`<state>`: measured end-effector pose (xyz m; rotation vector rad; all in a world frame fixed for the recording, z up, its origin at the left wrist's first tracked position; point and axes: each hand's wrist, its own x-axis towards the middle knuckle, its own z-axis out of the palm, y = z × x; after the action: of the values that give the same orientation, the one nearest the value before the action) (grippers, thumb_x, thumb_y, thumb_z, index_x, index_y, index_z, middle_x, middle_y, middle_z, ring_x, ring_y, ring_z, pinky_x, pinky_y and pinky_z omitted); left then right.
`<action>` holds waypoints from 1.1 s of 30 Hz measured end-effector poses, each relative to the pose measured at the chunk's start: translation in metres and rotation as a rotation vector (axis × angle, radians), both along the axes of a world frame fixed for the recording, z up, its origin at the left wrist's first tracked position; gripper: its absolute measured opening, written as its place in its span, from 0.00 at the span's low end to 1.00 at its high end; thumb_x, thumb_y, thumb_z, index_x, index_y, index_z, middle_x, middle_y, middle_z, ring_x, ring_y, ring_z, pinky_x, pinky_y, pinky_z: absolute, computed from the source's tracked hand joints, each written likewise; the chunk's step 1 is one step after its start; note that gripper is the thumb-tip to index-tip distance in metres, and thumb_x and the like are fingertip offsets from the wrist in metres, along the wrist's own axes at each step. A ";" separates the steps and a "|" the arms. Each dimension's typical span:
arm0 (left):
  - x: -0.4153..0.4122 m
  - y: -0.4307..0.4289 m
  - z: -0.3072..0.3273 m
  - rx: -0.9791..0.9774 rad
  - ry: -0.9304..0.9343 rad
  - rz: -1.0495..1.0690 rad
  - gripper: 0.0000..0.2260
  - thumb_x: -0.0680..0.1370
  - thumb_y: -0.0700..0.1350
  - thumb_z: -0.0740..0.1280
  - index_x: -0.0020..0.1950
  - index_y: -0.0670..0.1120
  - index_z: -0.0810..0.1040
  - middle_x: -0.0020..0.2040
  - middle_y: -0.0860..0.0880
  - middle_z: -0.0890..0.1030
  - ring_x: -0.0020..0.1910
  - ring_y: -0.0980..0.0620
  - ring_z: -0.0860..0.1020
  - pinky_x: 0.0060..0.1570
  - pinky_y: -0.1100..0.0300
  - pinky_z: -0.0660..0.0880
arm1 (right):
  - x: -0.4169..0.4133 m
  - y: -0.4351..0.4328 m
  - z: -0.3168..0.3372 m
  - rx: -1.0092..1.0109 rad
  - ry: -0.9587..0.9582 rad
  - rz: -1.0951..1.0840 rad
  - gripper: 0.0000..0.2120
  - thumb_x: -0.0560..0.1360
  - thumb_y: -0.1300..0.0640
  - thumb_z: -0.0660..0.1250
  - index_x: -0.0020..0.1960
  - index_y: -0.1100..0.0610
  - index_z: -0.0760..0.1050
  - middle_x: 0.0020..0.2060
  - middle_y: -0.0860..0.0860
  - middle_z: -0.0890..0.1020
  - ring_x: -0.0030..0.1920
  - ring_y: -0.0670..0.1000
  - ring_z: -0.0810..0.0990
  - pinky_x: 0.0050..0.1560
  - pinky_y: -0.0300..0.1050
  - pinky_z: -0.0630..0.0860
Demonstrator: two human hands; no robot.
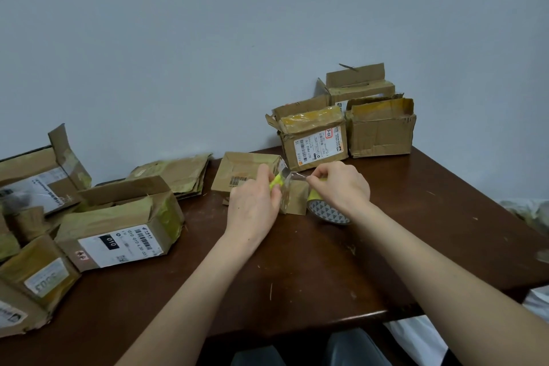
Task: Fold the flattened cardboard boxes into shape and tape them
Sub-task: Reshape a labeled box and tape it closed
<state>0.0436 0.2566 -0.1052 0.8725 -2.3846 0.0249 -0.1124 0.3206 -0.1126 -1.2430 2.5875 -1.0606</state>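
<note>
The dark table (297,276) carries 1 small box (237,172) and 1 tape roll (329,213) near its centre, folded boxes (315,140) at its far right corner, and flattened cardboard (178,175) at its far edge.

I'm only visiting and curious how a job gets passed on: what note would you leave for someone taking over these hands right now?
Left hand: grips a yellow-handled cutter, blade at the tape strip.
Right hand: pinches that strip, just above the roll.
Box in work: mid-table, folded, at the hands.
Done: folded boxes at the back right, yellow tape on some.
Left: probably cut and press this strip, then fold the flat stack by the wall.
</note>
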 end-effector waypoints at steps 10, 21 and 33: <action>-0.009 -0.007 -0.003 -0.139 -0.128 0.074 0.06 0.80 0.45 0.57 0.56 0.46 0.67 0.36 0.51 0.72 0.35 0.47 0.69 0.39 0.56 0.62 | 0.005 -0.003 0.001 -0.001 0.019 -0.003 0.08 0.76 0.45 0.64 0.47 0.45 0.81 0.40 0.46 0.78 0.46 0.52 0.79 0.41 0.45 0.75; -0.026 -0.013 0.013 -0.153 -0.243 0.066 0.11 0.79 0.43 0.58 0.62 0.46 0.69 0.39 0.46 0.74 0.38 0.44 0.72 0.37 0.55 0.62 | 0.005 -0.005 0.006 -0.025 0.013 -0.013 0.08 0.77 0.46 0.64 0.45 0.46 0.82 0.38 0.46 0.79 0.42 0.50 0.77 0.39 0.43 0.73; -0.022 -0.030 -0.026 -0.172 -0.376 0.077 0.10 0.81 0.49 0.54 0.59 0.48 0.70 0.44 0.49 0.82 0.45 0.46 0.80 0.52 0.54 0.69 | -0.023 0.007 0.005 -0.017 -0.037 -0.059 0.08 0.77 0.46 0.64 0.44 0.45 0.80 0.42 0.48 0.80 0.44 0.52 0.78 0.40 0.45 0.74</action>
<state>0.0219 0.2267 -0.1315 0.9420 -2.6406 0.4545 -0.1353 0.3272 -0.1078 -1.1455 2.6083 -1.1072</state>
